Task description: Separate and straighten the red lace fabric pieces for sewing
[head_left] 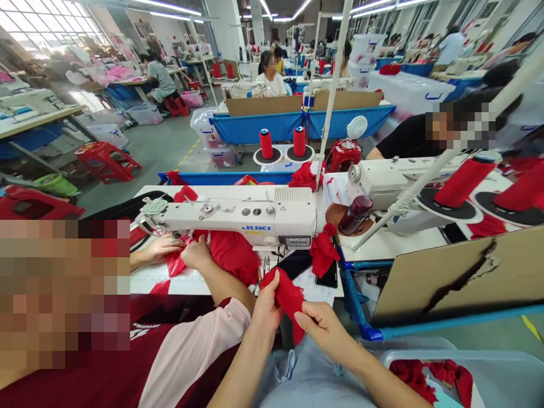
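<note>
A piece of red fabric [289, 293] is stretched between my two hands, above my lap at the front edge of the sewing table. My left hand [267, 303] pinches its left side, thumb on top. At its lower right, my right hand [321, 324] grips the edge between thumb and fingers. The cloth's right edge looks ragged, and part of it hangs below my fingers. Just beyond stands a white JUKI sewing machine [238, 218]. A co-worker on my left has both hands on red cloth [176, 263] under that machine's needle end.
A dark phone [327, 275] and small snips [266, 265] lie on the table. Bunched red fabric [233, 255] sits by the machine. A clear bin [480, 360] with red pieces stands at lower right, below a torn cardboard panel [467, 277]. A white pole [334, 85] rises behind.
</note>
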The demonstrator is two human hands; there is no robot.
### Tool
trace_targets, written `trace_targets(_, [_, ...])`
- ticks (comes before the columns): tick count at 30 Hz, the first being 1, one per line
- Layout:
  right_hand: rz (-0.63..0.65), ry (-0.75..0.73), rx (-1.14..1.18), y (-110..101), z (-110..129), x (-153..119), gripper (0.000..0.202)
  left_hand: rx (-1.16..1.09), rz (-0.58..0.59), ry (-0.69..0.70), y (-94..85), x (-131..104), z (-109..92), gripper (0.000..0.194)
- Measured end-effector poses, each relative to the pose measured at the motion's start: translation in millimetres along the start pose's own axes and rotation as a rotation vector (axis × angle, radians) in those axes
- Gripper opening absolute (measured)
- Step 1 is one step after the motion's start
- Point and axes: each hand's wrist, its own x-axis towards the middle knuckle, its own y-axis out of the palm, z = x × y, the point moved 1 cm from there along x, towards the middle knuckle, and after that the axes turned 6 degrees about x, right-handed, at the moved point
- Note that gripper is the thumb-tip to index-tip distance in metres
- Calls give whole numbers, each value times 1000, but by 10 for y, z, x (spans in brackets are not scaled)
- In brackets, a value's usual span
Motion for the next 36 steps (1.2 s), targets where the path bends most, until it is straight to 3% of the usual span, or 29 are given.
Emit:
trace_targets(4, [-54, 95, 161, -177, 28, -50, 51, 48, 15, 76, -41, -131, -117, 4])
trace_targets(8, [-152, 226, 183, -390, -102, -130, 49, 61, 66, 121, -96, -250, -136, 13])
trace_targets(11, [-351, 230, 41, -479, -207, -155, 38, 68, 140, 173, -70, -294, -62, 31])
trace_targets(13, [-490, 158, -125, -484, -175, -150, 31, 107, 145, 230, -33, -325, -11, 41])
trace_targets(14, [-497, 107, -204, -465, -126, -135, 27, 137, 141, 258, -12, -346, 9, 43])
trace_targets(18, [-275, -82, -446, -313, 130, -13, 24, 239, 182, 343, 58, -441, 56, 37])
trace_targets(23, [-211, -176, -685, -204, 203, 78, 34, 221, 193, 389, 52, -476, 77, 34])
trace_targets(30, [45, -116, -502, -237, 161, 14, 29, 88, 158, 162, -68, -376, -67, 33])
trace_targets(36, [136, -111, -466, -184, 195, -9, 29, -6, 80, -21, -95, -272, -108, 15])
